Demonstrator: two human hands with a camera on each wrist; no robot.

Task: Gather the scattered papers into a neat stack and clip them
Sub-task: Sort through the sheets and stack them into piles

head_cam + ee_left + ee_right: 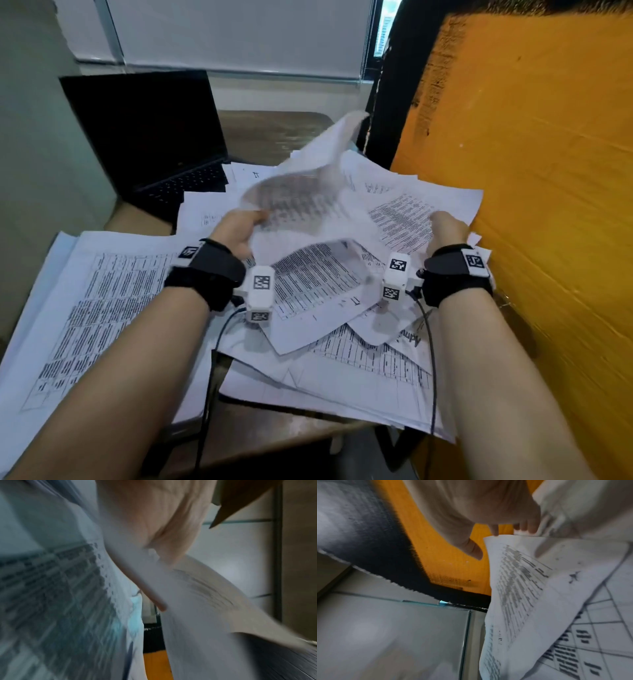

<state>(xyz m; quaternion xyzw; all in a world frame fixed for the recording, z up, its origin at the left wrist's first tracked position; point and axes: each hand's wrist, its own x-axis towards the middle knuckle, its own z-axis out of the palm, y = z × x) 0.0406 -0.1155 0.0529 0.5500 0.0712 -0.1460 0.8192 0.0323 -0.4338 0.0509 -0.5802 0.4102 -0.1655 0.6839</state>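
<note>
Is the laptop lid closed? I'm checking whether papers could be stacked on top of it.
No: in the head view the laptop stands open, dark screen upright and keyboard exposed, with papers overlapping its near edge.

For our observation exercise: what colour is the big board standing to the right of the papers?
Orange-yellow board with a black edge; clearest in the head view.

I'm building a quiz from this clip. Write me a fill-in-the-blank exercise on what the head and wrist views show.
1. The left hand and the right hand each grip loose ____.
2. Behind the papers on the left stands an open black ____.
3. The big panel on the right is painted black and ____.
4. A neater pile of sheets lies by the person's ____ forearm.

Missing words: papers; laptop; orange; left
</note>
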